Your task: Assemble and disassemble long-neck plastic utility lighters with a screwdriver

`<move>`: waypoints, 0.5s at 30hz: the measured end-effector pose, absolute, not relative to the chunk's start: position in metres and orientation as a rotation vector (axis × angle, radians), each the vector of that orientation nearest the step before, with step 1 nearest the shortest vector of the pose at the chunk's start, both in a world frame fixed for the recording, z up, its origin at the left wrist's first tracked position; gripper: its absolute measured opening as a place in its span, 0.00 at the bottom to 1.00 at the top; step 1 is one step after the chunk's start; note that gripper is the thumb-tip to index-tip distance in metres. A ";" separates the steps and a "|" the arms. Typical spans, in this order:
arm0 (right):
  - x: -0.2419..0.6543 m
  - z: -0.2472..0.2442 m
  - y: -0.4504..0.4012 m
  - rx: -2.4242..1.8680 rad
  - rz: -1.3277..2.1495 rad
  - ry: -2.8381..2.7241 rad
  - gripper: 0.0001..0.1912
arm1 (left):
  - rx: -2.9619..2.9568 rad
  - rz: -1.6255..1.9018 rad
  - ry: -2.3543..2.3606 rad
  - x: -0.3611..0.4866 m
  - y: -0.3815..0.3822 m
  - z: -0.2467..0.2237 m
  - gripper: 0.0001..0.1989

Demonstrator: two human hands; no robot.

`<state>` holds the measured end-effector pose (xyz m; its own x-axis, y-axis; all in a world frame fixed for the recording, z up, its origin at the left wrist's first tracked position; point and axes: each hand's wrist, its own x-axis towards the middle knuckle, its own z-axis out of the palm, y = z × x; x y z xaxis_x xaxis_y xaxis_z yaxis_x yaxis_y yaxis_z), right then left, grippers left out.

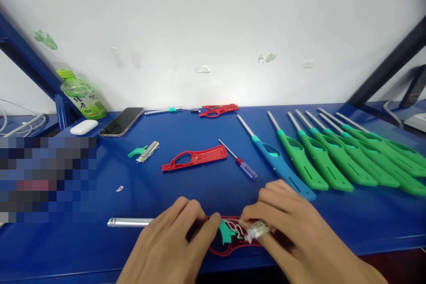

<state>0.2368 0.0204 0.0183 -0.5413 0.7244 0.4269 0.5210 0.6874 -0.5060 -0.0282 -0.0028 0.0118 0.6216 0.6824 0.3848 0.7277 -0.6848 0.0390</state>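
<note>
On a blue table, 2 bare hands work at an open red lighter casing near the front edge. The left hand lies over the casing's left part, its thumb and fingers bent down onto it, a silver tube sticking out to the left. The right hand pinches a clear part between thumb and fingertips, over the casing's right part. Between the hands, a turquoise trigger and thin white wires sit in the casing; the trigger is just beside the left thumb. Beyond the hands lie 1 red casing half and 1 screwdriver; to the right, 1 blue lighter and a row of green lighters.
</note>
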 end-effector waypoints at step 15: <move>0.235 0.020 0.019 -1.024 0.407 -2.330 0.11 | -2.843 -0.754 -1.250 0.004 0.007 0.017 0.15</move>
<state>0.2353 0.0193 0.0197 -0.5537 0.7472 0.3676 0.5781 0.6626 -0.4762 0.0038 0.0070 0.0174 0.5830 0.7082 0.3982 0.6826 -0.6927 0.2328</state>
